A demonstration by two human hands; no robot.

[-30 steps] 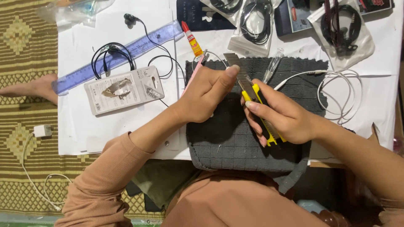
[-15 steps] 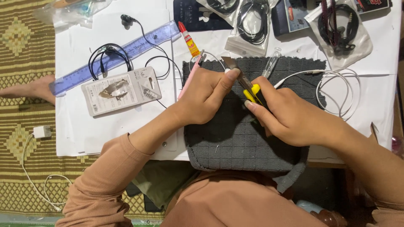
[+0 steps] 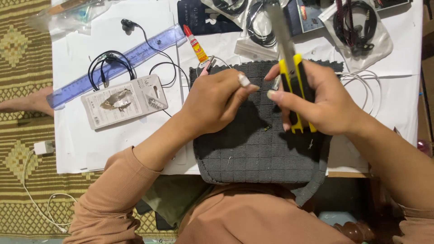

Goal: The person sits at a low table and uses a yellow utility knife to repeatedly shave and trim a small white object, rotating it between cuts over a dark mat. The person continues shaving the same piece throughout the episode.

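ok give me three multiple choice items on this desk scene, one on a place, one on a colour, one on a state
1. Where does the small glue tube lie?
A. on the white sheet just beyond the grey mat's far left corner
B. on the woven floor covering
C. in the left hand

2. What colour is the handle of the utility knife?
A. red
B. yellow and black
C. blue

3. How is the knife held?
A. lying flat on the ruler
B. gripped in the right hand, blade out and pointing away from the person
C. gripped in the left hand

Answers: 1 A, the tube sits on paper past the grey mat; 2 B, yellow sides with a black slider; 3 B, right fingers wrap the handle and bare metal extends beyond it.
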